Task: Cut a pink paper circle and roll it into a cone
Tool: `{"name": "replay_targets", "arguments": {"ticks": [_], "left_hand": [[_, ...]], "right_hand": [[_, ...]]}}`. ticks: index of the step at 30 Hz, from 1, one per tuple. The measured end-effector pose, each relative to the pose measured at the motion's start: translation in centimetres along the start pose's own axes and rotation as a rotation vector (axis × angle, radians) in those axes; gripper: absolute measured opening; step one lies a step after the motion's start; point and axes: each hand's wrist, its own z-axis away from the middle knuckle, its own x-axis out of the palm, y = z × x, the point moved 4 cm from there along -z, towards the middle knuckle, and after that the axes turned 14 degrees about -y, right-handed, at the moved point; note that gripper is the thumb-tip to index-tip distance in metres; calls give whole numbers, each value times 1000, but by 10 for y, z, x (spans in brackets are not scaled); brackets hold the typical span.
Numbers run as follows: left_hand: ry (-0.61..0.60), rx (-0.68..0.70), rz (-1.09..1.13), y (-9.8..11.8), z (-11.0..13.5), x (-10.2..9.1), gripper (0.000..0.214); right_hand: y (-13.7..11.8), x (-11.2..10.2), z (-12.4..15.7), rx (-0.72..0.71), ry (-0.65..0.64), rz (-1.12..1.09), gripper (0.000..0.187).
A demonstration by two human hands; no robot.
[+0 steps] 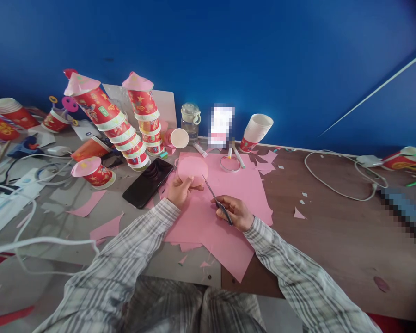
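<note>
My left hand (180, 189) is closed on the lower left edge of a round pink paper disc (193, 169), thumb on top. In my right hand (236, 212) is a pair of scissors (212, 190), its blades pointing up and left to the disc's right edge. The blades look nearly together; whether they touch the disc I cannot tell. Beneath both hands lie large pink paper sheets (225, 236) on the table. A black phone (148, 183) rests just left of my left hand.
Two towers of red paper cups with pink cone tops, one leaning (102, 111) and one upright (146, 108), stand at back left. Behind the sheets are a water bottle (190, 122), markers (238, 157) and stacked cups (257, 132). White cables (333, 192) and paper scraps (299, 213) lie around.
</note>
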Motion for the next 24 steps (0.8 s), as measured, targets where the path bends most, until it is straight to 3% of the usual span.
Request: {"name": "replay_targets", "arguments": {"ticks": [13, 24], "left_hand": [[-59, -28, 54, 2, 4, 14, 41], [-33, -25, -83, 6, 7, 17, 39]], "right_hand": [[2, 1, -2, 28, 0, 40, 61], [3, 0, -2, 4, 9, 73, 63]]}}
